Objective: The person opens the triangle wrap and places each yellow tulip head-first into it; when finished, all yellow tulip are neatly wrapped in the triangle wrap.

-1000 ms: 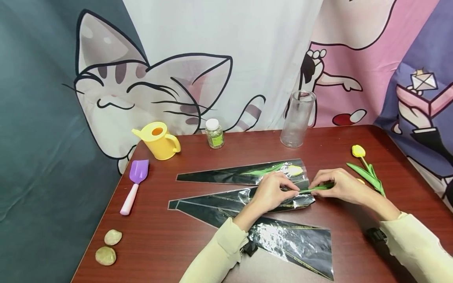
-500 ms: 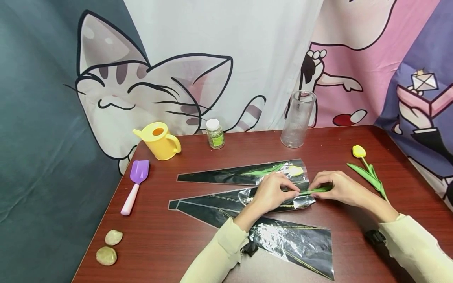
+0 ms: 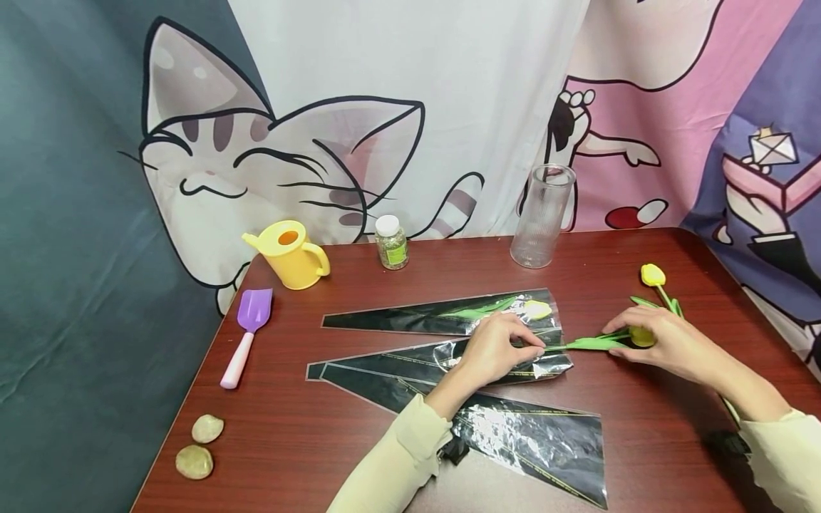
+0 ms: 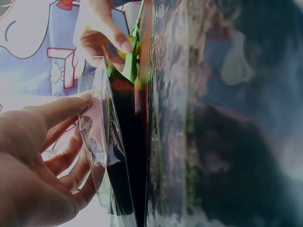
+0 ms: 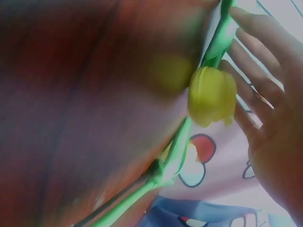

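In the head view my left hand [image 3: 492,349] pinches the mouth edge of a black-and-clear flower sleeve [image 3: 394,361] lying on the table. The left wrist view shows thumb and fingers on its clear film [image 4: 94,137]. A yellow tulip [image 3: 593,344] lies with its stem end at that mouth. My right hand [image 3: 673,342] pinches it by the leaves, just short of the bloom. Seen from the right wrist, the yellow bloom [image 5: 213,97] hangs beside the palm. Behind the left hand, another sleeve [image 3: 385,322] has a tulip [image 3: 535,310] inside.
Another sleeve [image 3: 532,434] lies in front, and a loose tulip [image 3: 653,276] at the right. Along the back stand a yellow watering can [image 3: 295,263], a small jar [image 3: 393,249] and a clear vase [image 3: 539,228]. A purple scoop [image 3: 254,310] and two stones [image 3: 194,462] lie left.
My right hand has slid rightward along the tulip towards its bloom, uncovering more of the green leaves. The left hand has stayed at the sleeve's mouth.
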Demonstrator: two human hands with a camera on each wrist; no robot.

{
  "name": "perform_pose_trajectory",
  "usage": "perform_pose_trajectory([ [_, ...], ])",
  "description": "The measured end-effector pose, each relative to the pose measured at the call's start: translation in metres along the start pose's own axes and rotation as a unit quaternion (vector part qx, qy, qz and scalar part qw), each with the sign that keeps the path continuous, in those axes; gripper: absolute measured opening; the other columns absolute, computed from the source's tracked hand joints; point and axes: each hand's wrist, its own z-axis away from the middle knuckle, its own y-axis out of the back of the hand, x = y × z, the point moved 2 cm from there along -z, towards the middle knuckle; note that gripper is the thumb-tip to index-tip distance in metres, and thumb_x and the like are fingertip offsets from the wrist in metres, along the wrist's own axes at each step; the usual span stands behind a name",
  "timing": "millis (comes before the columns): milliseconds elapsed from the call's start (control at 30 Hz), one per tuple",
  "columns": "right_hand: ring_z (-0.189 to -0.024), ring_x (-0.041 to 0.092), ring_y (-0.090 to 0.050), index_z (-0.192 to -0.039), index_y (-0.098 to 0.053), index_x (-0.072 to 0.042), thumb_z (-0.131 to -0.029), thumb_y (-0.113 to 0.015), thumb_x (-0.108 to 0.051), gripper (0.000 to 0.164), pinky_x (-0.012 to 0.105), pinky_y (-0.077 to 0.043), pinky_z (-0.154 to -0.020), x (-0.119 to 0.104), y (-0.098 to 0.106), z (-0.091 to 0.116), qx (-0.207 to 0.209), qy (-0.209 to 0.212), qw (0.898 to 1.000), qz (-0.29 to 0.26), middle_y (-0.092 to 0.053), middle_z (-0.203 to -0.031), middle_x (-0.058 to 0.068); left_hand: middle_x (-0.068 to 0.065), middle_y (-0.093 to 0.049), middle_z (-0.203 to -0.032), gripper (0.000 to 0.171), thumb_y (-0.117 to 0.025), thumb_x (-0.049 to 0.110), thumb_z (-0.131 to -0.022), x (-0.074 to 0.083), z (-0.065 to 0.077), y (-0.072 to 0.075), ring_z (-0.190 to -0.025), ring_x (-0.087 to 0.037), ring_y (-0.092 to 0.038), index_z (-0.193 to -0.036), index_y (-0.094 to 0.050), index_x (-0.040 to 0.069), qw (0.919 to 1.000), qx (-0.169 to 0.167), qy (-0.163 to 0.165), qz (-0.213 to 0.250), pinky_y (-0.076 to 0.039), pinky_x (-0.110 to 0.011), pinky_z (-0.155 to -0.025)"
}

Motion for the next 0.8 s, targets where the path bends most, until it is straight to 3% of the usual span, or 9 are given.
perform_pose_trajectory([
  [167, -0.093, 0.009, -0.057, -0.095, -0.071, -0.022, -0.062, -0.09, -0.009, 0.041, 0.012, -0.031, -0.089, 0.003, 0.002, 0.003, -0.002, 0.02, 0.999, 0.027, -0.064, -0.094, -0.016, 0.019, -0.064, -0.085, 0.005, -0.08, 0.03, -0.083, 0.0, 0.0, 0.0, -0.086, 0.009, -0.053, -0.087, -0.081, 0.028, 1.0, 0.001, -0.003, -0.009, -0.029, -0.024, -0.107],
  [267, -0.1, 0.017, -0.057, -0.096, -0.072, -0.023, -0.06, -0.092, -0.012, 0.043, 0.029, -0.035, -0.093, 0.005, 0.004, 0.005, -0.003, 0.004, 0.999, 0.04, -0.064, -0.097, -0.015, 0.02, -0.064, -0.085, 0.005, -0.079, 0.03, -0.083, 0.0, 0.0, 0.0, -0.086, 0.01, -0.052, -0.087, -0.081, 0.028, 0.9999, 0.0, -0.005, -0.013, -0.03, -0.023, -0.106],
  [367, -0.104, 0.019, -0.054, -0.097, -0.071, -0.023, -0.057, -0.093, -0.012, 0.047, 0.044, -0.036, -0.085, 0.008, 0.007, 0.009, -0.002, -0.022, 0.998, 0.051, -0.064, -0.101, -0.012, 0.02, -0.063, -0.085, 0.005, -0.079, 0.031, -0.083, 0.0, 0.0, 0.0, -0.085, 0.011, -0.051, -0.088, -0.081, 0.029, 0.9999, -0.002, -0.003, -0.016, -0.03, -0.02, -0.104],
  [567, -0.102, 0.019, -0.053, -0.092, -0.069, -0.026, -0.056, -0.089, -0.01, 0.044, 0.034, -0.032, -0.071, 0.013, 0.008, 0.011, 0.005, -0.003, 0.996, 0.087, -0.065, -0.102, -0.007, 0.02, -0.063, -0.085, 0.005, -0.079, 0.031, -0.083, 0.0, 0.0, 0.001, -0.084, 0.009, -0.051, -0.088, -0.081, 0.029, 0.9998, -0.001, -0.004, -0.019, -0.032, -0.017, -0.098],
  [800, -0.094, 0.021, -0.06, -0.085, -0.07, -0.027, -0.056, -0.091, -0.012, 0.04, 0.032, -0.038, -0.073, 0.017, 0.007, 0.008, 0.011, 0.029, 0.994, 0.105, -0.066, -0.093, -0.011, 0.02, -0.062, -0.085, 0.006, -0.079, 0.033, -0.083, 0.001, 0.0, 0.001, -0.087, 0.007, -0.05, -0.087, -0.081, 0.03, 0.9997, -0.002, 0.002, -0.025, -0.035, -0.015, -0.09],
])
